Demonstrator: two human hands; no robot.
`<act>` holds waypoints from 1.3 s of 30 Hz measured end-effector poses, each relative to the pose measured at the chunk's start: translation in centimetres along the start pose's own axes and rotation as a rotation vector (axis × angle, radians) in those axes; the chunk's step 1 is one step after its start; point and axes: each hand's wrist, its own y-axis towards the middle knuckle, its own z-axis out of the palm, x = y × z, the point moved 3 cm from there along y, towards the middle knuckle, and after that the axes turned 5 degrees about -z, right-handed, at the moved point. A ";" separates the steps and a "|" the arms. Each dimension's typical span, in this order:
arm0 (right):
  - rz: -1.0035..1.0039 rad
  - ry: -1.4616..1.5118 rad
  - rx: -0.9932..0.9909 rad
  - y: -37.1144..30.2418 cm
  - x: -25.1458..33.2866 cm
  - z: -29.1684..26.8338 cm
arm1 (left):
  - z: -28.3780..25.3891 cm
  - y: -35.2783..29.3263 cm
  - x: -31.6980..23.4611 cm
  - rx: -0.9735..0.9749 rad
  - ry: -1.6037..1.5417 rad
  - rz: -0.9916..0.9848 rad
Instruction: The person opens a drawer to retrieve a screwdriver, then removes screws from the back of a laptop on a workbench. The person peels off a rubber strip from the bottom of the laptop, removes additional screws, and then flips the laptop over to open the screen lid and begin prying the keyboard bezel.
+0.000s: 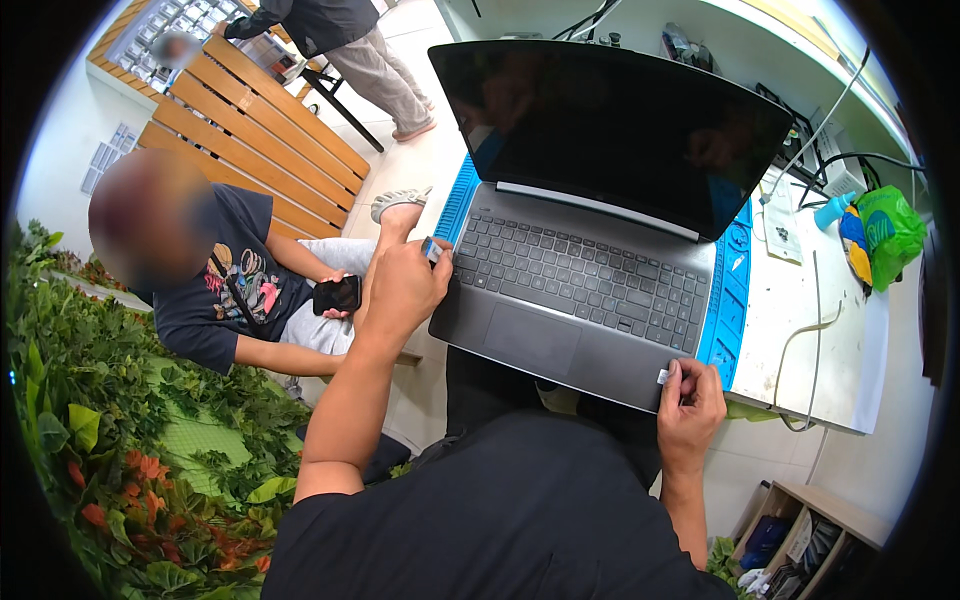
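Observation:
An open grey laptop with a dark screen rests tilted on the bench's front edge, its keyboard toward me. At the laptop's left edge, my left hand is closed on a small blue-and-white piece, too small to name. My right hand pinches the laptop's front right corner, beside a small white label. The fingertips under that corner are hidden.
A blue work mat lies under the laptop on the white bench. Cables and a green plastic bag are on the right. At left, a seated person holds a phone; another stands behind.

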 end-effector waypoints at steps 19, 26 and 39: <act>0.009 -0.022 0.033 -0.1 0.1 0.1 | 1.3 -3.0 5.4 0.240 -0.807 -0.508; 0.026 -0.004 0.017 -0.2 -0.4 0.2 | -0.6 -4.7 2.5 0.042 -0.165 -0.085; 0.030 -0.009 0.025 -0.4 -0.6 0.4 | -0.2 -9.1 5.2 0.235 -0.729 -0.562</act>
